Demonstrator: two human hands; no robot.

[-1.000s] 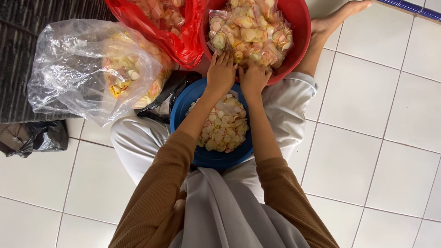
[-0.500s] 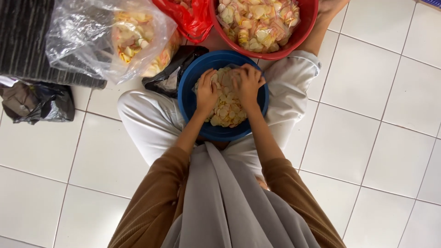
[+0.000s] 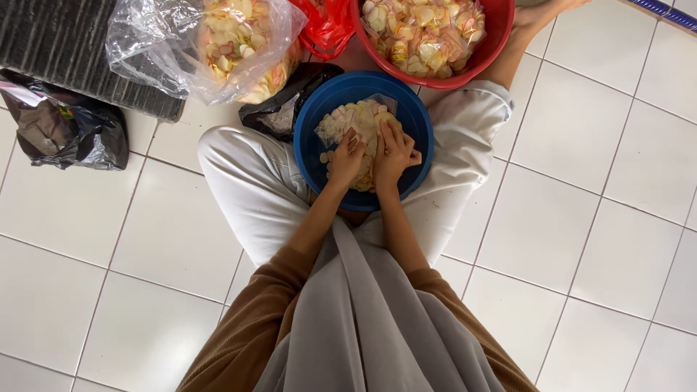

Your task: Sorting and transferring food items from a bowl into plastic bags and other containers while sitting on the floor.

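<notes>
I see a blue basin (image 3: 319, 109) resting in the lap of the seated person, and I place everything against it. Inside it lies a small clear bag of pale chips (image 3: 359, 120), set toward its far wall. My left hand (image 3: 345, 158) lies on the bag's near left part, fingers curled and pinching the plastic. My right hand (image 3: 396, 149) presses the bag just beside it, fingers close together and bent. Beyond the basin, touching its far rim, stands a red tub (image 3: 465, 72) full of chips. Left of the basin lies a large clear sack (image 3: 210, 43), and between them a black bag (image 3: 279, 109).
</notes>
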